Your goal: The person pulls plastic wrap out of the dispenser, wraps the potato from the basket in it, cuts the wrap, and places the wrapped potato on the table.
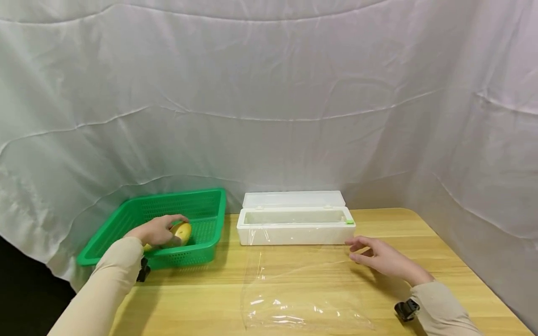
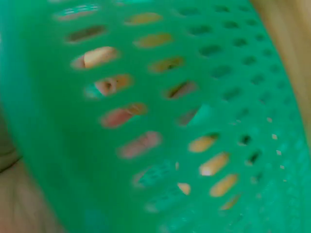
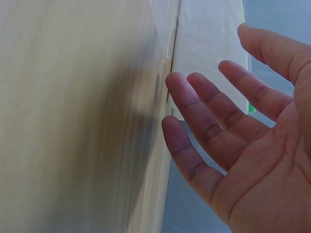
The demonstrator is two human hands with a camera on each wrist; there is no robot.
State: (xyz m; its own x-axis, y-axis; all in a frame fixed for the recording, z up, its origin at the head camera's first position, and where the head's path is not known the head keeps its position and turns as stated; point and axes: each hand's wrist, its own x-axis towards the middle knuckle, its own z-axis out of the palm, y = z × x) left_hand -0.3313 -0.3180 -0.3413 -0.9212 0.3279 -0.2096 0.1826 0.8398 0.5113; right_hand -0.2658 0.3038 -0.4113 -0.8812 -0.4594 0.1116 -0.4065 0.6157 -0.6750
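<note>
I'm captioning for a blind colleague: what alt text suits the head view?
A person's left hand sits over a rounded yellow fruit in a green perforated plastic basket. The open right hand is near a long white box with its lid raised; clear plastic film lies before the box on a wood-grain table.

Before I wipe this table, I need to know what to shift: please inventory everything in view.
Table: one, wood-coloured, underneath
Basket: one, green, table's left side
Fruit-like item: at least one, yellow, in basket
Box: one, white, table's back, right of basket
Lid: one, whitish, open behind box
Tab: one, green, box's right end
Film: one, clear, in front of box
Curtain: count unclear, grey-white, behind table
Wrist cameras: two, black, one per wrist
Sleeves: two, beige, near bottom edge
Left grip: one, bare, on fruit-like item
Right grip: one, bare, near box's right corner
</note>
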